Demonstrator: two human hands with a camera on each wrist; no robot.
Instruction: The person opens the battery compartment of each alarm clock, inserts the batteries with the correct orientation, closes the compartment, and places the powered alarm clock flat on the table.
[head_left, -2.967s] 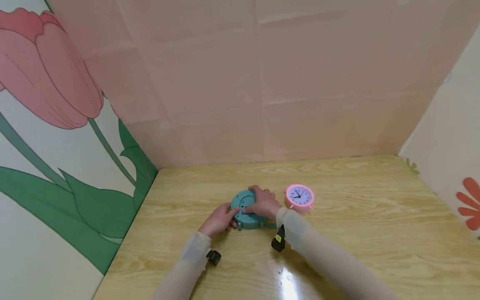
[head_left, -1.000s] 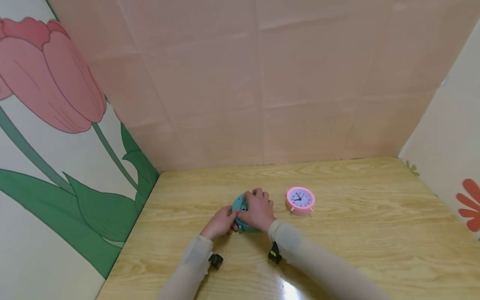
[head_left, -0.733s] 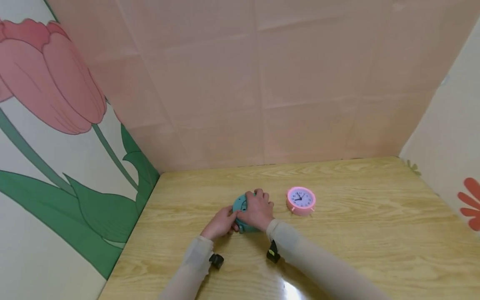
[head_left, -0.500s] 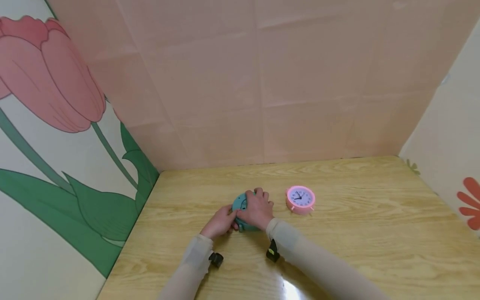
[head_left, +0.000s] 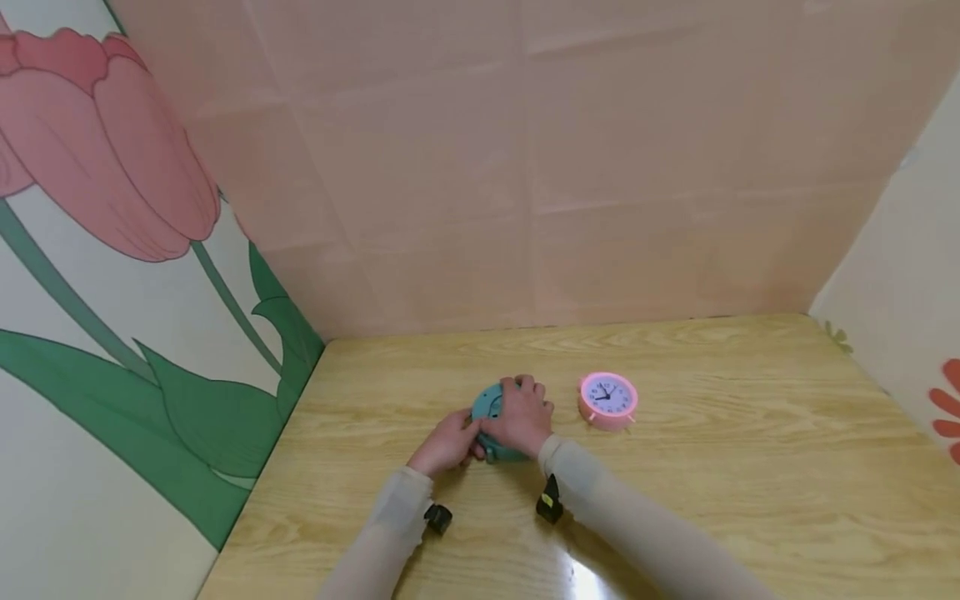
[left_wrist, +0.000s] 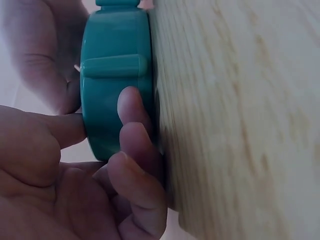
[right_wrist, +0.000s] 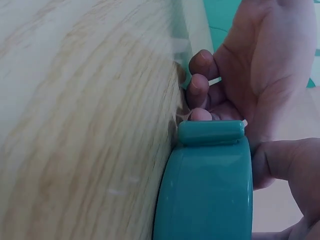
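Slid right hand (head_left: 522,417) further left over teal clock (head_left: 487,402) since three seconds ago

Covers more of the round back now, and leaves a wider gap before pink clock (head_left: 608,396). Kept both clocks in about the same spots.

Grips the teal clock with left hand (head_left: 446,442): thumb on the back, fingers bent around the left side, low down by the surface (head_left: 720,483). Holds it with right hand too: fingers curled over the far part, thumb pressed to the back near the left thumb. Cannot tell what is hidden under right hand.

Lies back side up on the surface (the teal clock), left of the middle, closer to the back left corner than to the back right corner. Sits near it, to the right (the pink clock), face up, with two little feet toward the front edge.

Wears pale sleeves (head_left: 378,533), with a black box (head_left: 438,518) at the left wrist and another at the right. Has a pink sheet (head_left: 420,183) behind the back edge, a big tulip picture (head_left: 127,167) past the left edge and a red flower (head_left: 947,405) past the right edge.
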